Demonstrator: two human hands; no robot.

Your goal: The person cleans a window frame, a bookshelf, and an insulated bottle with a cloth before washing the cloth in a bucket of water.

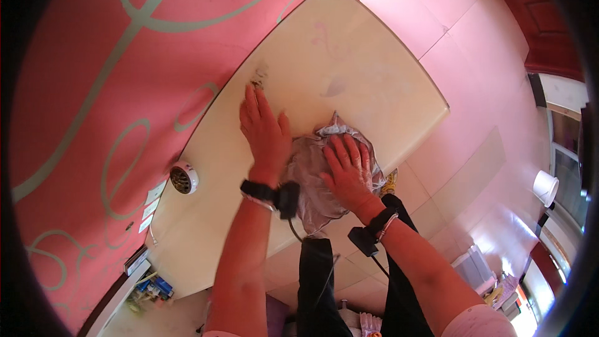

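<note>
A cream-coloured table with bowed edges stands before me. My left hand is over its left part, fingers stretched out and close together. Its fingertips reach a dark smudge on the tabletop. My right hand lies with fingers extended on a crumpled greyish-purple sheet, which could be a cloth or a thin bag. This sheet spreads over the table's near edge, its lower end hanging towards my legs. Each wrist wears a black strap with a small box and a cable.
A round white object with a dark, grille-like top sits by the table's left edge. The pink wall with pale swirls runs along that side. Pale floor tiles extend to the right, where a white bucket and a bin stand.
</note>
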